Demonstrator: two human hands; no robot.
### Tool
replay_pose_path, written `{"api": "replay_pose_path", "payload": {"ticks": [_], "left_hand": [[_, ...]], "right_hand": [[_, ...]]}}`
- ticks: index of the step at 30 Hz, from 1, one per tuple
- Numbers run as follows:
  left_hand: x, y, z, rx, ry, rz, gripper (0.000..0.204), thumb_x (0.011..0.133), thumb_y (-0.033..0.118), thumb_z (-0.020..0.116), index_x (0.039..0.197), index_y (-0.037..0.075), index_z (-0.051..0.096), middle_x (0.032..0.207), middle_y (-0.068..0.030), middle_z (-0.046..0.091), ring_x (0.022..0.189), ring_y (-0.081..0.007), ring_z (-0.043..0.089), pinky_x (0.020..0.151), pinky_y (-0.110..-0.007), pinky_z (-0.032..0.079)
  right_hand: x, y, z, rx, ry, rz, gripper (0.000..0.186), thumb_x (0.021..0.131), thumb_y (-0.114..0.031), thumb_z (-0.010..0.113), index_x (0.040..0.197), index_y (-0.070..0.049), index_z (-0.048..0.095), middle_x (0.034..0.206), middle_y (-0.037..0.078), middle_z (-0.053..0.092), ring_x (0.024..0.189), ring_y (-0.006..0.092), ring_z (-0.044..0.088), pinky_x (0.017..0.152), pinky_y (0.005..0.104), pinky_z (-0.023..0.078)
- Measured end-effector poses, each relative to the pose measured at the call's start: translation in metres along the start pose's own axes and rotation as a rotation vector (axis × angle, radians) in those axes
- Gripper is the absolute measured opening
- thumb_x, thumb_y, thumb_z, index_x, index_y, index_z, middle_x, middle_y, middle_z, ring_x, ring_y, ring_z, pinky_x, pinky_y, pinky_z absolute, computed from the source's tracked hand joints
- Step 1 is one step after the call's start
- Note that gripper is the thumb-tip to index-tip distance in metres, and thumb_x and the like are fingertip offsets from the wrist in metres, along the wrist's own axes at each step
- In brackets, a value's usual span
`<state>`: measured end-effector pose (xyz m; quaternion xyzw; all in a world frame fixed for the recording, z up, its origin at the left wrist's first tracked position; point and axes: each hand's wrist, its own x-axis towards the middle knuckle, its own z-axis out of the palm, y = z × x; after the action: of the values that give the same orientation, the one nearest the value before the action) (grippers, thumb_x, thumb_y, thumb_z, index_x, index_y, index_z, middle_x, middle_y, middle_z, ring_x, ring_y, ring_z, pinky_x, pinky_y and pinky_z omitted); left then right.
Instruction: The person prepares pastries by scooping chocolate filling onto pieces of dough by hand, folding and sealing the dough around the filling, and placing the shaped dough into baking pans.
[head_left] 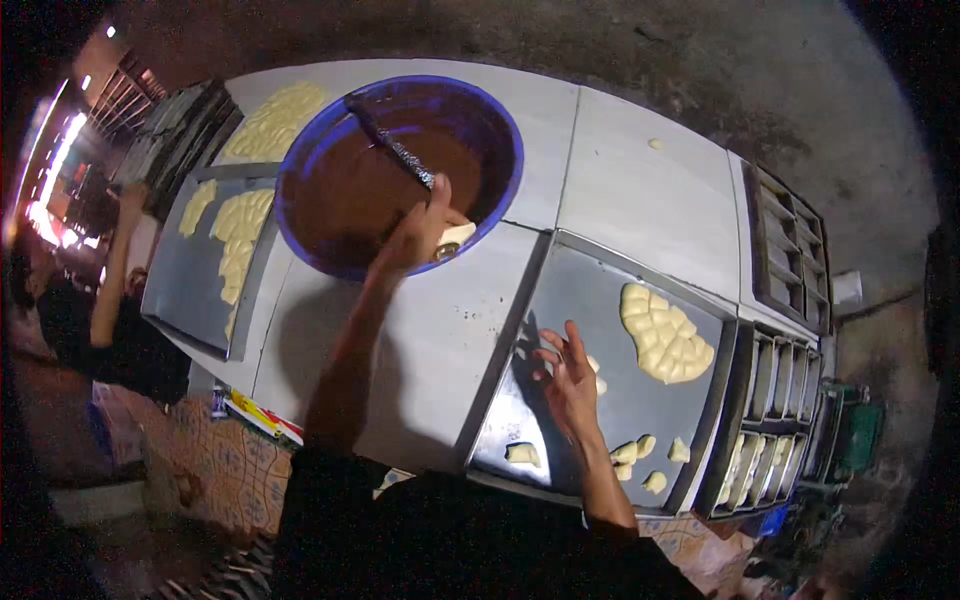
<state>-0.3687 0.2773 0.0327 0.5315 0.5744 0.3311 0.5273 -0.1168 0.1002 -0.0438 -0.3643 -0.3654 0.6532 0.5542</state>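
My left hand (420, 232) is over the near right rim of a round blue basin (288, 225) that holds a brown paste (375, 185). A flattened piece of pale dough (459, 234) is held in its fingers, with a brown patch at its lower edge. A dark tool with a speckled handle (405, 158) lies across the basin, its end at my left fingers; whether they grip it cannot be made out. My right hand (570, 388) hovers above a metal tray (572, 290), fingers apart and holding nothing. Near it lie a cluster of dough pieces (664, 335) and several loose pieces (625, 460).
Left of the basin stands another metal tray (202, 250) with dough, and a dough mass (275, 122) lies behind it. Sectioned baking moulds (790, 240) line the right end, the nearer one (760, 455) holding dough. Another person's arm (113, 265) is at the far left.
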Motion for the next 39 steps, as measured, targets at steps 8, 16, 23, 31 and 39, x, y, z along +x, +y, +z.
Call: {"api": "replay_pose_path", "payload": {"ticks": [8, 16, 23, 31, 39], "left_hand": [[-0.139, -0.005, 0.125, -0.565, -0.131, -0.093, 0.1, 0.085, 0.075, 0.012, 0.137, -0.007, 0.034, 0.128, -0.0237, 0.051, 0.119, -0.0307, 0.05, 0.104, -0.041, 0.034], [-0.19, -0.034, 0.158, 0.006, -0.039, 0.327, 0.046, 0.088, 0.004, 0.061, 0.131, -0.005, 0.046, 0.111, -0.0144, 0.059, 0.102, -0.0177, 0.058, 0.084, -0.026, 0.047], [-0.198, -0.063, 0.172, -0.345, -0.162, 0.113, 0.021, 0.087, 0.016, 0.066, 0.093, -0.004, 0.065, 0.095, -0.0071, 0.061, 0.081, -0.0106, 0.06, 0.069, -0.024, 0.052], [-0.198, -0.105, 0.202, -0.195, -0.091, 0.33, 0.053, 0.083, -0.004, 0.063, 0.122, 0.005, 0.029, 0.086, -0.0064, 0.05, 0.084, -0.0126, 0.052, 0.07, -0.026, 0.048], [-0.199, -0.097, 0.202, -0.467, -0.148, 0.347, 0.061, 0.076, -0.002, 0.066, 0.127, 0.003, 0.034, 0.103, -0.0112, 0.052, 0.101, -0.0214, 0.056, 0.092, -0.037, 0.048]], "right_hand": [[-0.008, -0.011, 0.017, 0.318, 0.213, 0.171, 0.022, 0.091, -0.015, 0.059, 0.103, 0.004, 0.061, 0.078, 0.002, 0.061, 0.065, 0.0136, 0.056, 0.066, 0.0226, 0.048], [-0.063, -0.023, -0.003, -0.952, 0.027, -0.534, 0.028, 0.08, 0.003, 0.062, 0.108, 0.001, 0.062, 0.109, 0.013, 0.052, 0.1, 0.023, 0.055, 0.084, 0.032, 0.046], [-0.073, -0.02, -0.007, -0.477, 0.145, -0.423, 0.018, 0.086, -0.011, 0.061, 0.098, 0.002, 0.062, 0.108, 0.011, 0.055, 0.101, 0.0201, 0.054, 0.084, 0.0299, 0.044], [-0.094, -0.016, -0.009, -0.668, 0.26, -0.076, 0.025, 0.09, -0.014, 0.059, 0.111, 0.0, 0.057, 0.079, 0.001, 0.054, 0.066, 0.0077, 0.05, 0.061, 0.0229, 0.042], [-0.085, -0.027, -0.061, -0.22, -0.131, 0.346, 0.039, 0.085, -0.006, 0.061, 0.123, -0.002, 0.052, 0.095, 0.008, 0.062, 0.08, 0.0135, 0.059, 0.074, 0.0277, 0.049]]}}
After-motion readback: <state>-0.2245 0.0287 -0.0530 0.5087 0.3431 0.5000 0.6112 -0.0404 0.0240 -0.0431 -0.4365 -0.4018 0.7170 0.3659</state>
